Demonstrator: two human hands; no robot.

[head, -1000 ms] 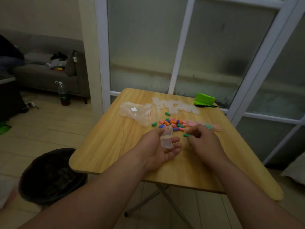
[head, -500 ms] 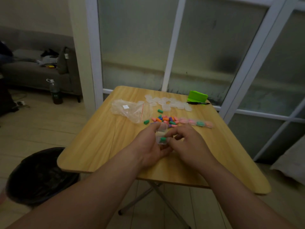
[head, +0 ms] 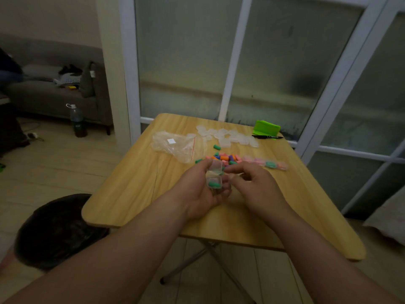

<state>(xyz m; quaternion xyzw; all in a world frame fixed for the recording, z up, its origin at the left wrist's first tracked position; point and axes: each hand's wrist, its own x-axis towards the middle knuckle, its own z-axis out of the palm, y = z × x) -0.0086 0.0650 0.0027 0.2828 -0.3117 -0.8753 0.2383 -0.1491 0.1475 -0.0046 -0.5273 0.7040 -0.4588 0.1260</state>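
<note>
Head view: green plug has gone from right hand into the clear case that left hand grips. Right's curled fingers are by the lid, can't tell if they're pinching it. Snapping it closed is probably next.

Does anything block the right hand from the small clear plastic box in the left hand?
Nothing visible does. The right hand is at the raised lid of the small clear plastic box, held by the left hand, a green cylindrical plug inside.
</note>
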